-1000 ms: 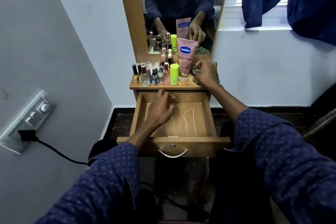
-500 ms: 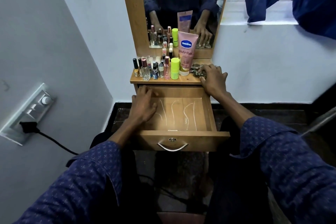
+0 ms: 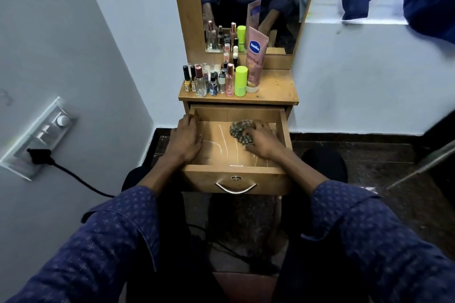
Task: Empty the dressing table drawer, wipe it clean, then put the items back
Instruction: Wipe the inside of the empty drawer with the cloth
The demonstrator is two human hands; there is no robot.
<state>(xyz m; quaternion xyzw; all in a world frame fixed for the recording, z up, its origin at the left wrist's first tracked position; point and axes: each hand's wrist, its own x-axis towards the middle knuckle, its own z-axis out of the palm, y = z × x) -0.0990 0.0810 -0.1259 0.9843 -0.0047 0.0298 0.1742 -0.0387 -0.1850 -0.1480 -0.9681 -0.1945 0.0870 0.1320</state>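
Looking down through the head camera, I see the drawer (image 3: 236,174) of the dressing table pulled out toward me, its wooden floor bare apart from some pale curved streaks and a crumpled checked cloth (image 3: 240,132). My right hand (image 3: 262,141) lies inside the drawer at its right half, fingers curled and pressed onto the cloth, gripping it against the drawer floor. The cloth bunches out from under the fingers toward the far middle of the drawer. My left hand (image 3: 184,139) is on the left side of the drawer, palm down with fingers loosely spread and holding nothing; the fingertips reach toward the far left corner, and the hand covers the left wall. The two hands are apart, with bare wood between them.

On the table top (image 3: 275,88) beyond the drawer, the emptied items stand grouped at the left: a cluster of small bottles (image 3: 209,81), a bright green stick container (image 3: 240,80) just right of them, and a pink Vaseline tube (image 3: 254,59) standing on its cap, leaning back against the mirror frame. The right part of the top is bare wood. The mirror (image 3: 246,2) above reflects the bottles and dark sleeves. On the left wall a switch panel (image 3: 41,135) holds a black plug with its cable trailing down.
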